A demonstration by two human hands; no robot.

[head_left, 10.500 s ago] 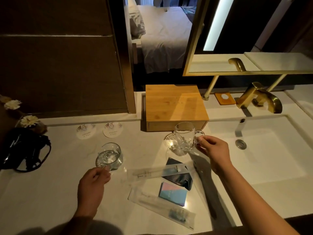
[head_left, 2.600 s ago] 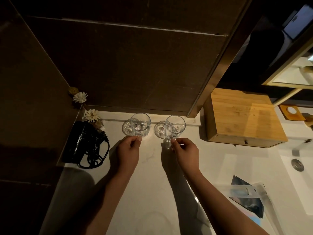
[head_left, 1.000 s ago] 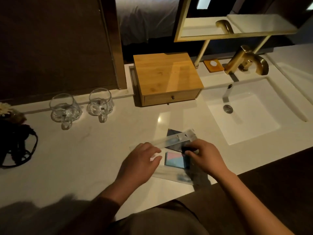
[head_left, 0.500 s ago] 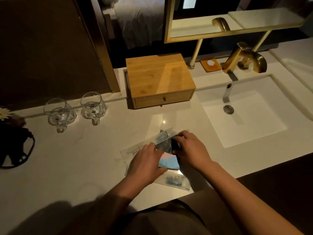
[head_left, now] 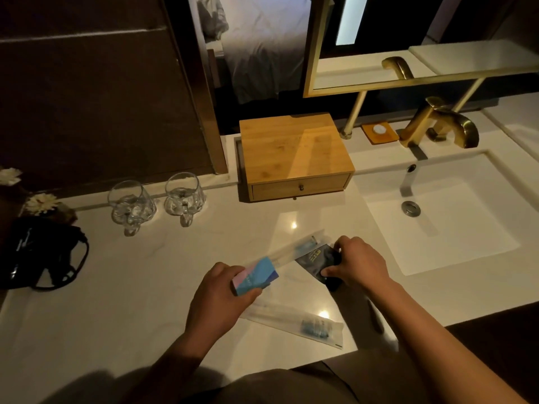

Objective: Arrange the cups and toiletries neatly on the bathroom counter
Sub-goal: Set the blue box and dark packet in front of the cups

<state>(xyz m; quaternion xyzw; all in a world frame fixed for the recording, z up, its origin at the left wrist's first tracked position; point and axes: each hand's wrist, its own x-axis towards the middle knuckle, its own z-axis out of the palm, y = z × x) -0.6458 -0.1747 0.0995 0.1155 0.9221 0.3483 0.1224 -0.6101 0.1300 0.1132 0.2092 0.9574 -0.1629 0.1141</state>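
Since half a second ago the hands have pulled apart. The blue-and-pink box that lay beneath them is now up in the left hand, and the dark sachet has gone right with the right hand.

I see the white counter run across the view, with the sink basin sunk in at right. At the back stands the wooden drawer box, its drawer closed, so its contents are hidden from me.

The left hand's fingers curl round the box, thumb at its near edge, holding it tilted. The right hand pinches the sachet's right end between thumb and fingers and covers part of it.

Two glass cups stand upright side by side at back left, well apart from the hands. I cannot tell whether they hold anything.

One clear toothbrush packet slants behind box and sachet, and I cannot tell if it is lifted. The second packet lies flat near the counter's front edge, its left end under the left hand.
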